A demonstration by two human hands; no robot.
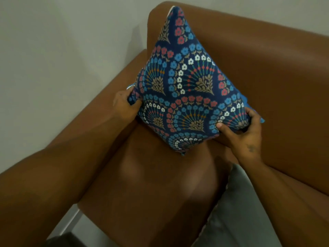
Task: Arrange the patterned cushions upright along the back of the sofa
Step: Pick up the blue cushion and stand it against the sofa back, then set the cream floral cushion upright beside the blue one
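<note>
Left hand (124, 106) at nine o'clock and right hand (243, 129) at four o'clock pinch the patterned cushion (185, 90), evidently soft and light, by its corners.

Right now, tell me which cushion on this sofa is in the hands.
The patterned cushion, navy with floral fans: the left hand and right hand grip its side corners. The plain grey cushion lies untouched on the seat.

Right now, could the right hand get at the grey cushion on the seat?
Probably yes, once it lets go: the right hand is gripping the patterned cushion, but the grey cushion lies just below its forearm with nothing between.
</note>
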